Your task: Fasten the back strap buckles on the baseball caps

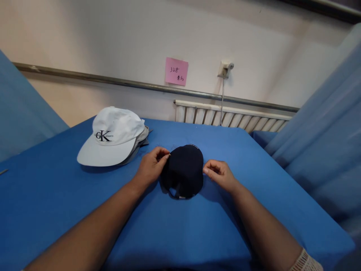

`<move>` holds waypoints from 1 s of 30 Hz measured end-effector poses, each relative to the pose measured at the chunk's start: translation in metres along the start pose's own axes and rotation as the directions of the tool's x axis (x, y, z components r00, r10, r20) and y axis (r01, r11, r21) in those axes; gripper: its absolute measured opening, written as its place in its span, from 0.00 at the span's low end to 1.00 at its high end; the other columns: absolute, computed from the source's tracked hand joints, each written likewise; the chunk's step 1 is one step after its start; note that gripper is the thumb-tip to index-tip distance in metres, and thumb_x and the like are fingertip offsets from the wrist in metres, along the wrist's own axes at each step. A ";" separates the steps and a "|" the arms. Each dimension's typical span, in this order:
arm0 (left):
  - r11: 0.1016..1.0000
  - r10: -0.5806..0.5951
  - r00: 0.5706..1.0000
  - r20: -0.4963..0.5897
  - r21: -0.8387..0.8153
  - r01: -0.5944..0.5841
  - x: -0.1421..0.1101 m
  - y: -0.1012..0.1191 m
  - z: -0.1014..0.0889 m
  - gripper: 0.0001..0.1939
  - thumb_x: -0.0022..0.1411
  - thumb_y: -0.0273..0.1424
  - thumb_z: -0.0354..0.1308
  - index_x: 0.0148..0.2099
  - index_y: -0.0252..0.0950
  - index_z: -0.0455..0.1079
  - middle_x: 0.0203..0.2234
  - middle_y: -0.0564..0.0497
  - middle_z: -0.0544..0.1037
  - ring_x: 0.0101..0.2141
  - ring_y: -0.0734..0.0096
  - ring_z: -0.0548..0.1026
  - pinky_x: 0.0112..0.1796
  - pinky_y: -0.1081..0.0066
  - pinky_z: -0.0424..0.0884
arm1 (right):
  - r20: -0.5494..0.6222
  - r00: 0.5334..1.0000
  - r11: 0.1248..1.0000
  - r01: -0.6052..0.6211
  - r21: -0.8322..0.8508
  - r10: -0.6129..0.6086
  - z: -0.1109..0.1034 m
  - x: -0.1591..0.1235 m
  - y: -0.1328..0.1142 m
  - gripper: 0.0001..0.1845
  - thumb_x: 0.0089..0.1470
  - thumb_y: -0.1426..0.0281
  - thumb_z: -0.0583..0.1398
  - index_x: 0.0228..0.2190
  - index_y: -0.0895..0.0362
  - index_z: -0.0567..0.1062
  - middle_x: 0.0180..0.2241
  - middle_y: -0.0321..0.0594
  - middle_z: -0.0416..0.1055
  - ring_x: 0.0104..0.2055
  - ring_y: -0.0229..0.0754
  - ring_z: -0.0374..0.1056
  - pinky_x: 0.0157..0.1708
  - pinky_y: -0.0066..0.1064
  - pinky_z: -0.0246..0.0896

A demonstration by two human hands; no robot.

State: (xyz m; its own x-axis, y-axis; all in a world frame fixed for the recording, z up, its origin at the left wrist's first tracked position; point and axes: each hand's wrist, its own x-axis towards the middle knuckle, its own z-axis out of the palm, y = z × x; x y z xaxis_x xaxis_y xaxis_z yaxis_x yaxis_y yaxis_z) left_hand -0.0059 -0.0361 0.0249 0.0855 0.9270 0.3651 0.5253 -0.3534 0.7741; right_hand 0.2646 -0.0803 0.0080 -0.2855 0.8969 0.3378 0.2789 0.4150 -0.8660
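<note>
A dark, nearly black cap (184, 167) is between my hands over the blue-covered table, its back strap opening and small buckle facing me. On its left edge, my left hand (153, 163) pinches the fabric between thumb and fingers. At the right edge, my right hand (221, 174) has its thumb and forefinger pressed together on the cap's rim. To the left of my left hand lies a white cap (117, 128) with black letters on its front, stacked on grey and darker caps that are mostly hidden.
Blue cloth covers the table (158, 233). Behind it are a white radiator (208, 114), a metal rail (121, 81), a pink note (176, 71) and a plugged-in socket (225, 70). Blue curtains (324, 143) hang at both sides.
</note>
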 end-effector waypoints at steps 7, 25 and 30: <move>0.997 0.043 0.999 0.000 0.066 -0.043 -0.002 -0.001 0.000 0.11 0.61 0.38 0.55 0.42 0.38 0.72 0.34 0.49 0.80 0.34 0.63 0.77 0.38 0.64 0.73 | 0.017 0.948 0.800 0.278 -0.531 -0.319 0.033 -0.012 -0.024 0.14 0.56 0.58 0.63 0.31 0.56 0.72 0.24 0.35 0.68 0.24 0.36 0.62 0.25 0.29 0.54; 0.963 0.155 0.984 0.084 0.208 -0.169 -0.008 0.012 -0.004 0.10 0.62 0.34 0.53 0.42 0.37 0.72 0.34 0.49 0.79 0.34 0.65 0.76 0.38 0.65 0.70 | -0.123 0.903 0.678 0.212 -0.704 -0.411 0.059 -0.010 -0.027 0.09 0.64 0.69 0.54 0.35 0.57 0.73 0.32 0.43 0.72 0.30 0.39 0.68 0.29 0.29 0.61; 0.956 0.164 0.980 0.109 0.229 -0.186 -0.009 0.013 -0.004 0.09 0.63 0.34 0.53 0.42 0.38 0.72 0.35 0.50 0.79 0.35 0.65 0.76 0.38 0.66 0.70 | -0.141 0.940 0.843 0.203 -0.499 -0.310 0.057 -0.005 -0.032 0.09 0.60 0.71 0.56 0.28 0.56 0.72 0.26 0.37 0.67 0.26 0.36 0.63 0.26 0.28 0.57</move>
State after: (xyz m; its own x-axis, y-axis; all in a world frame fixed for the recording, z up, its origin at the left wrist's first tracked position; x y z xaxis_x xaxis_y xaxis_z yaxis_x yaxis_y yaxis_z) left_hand -0.0033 -0.0494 0.0336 0.2625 0.8645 0.4287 0.6799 -0.4810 0.5535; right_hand 0.2047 -0.1070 0.0131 -0.2257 0.7362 0.6380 0.6341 0.6082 -0.4775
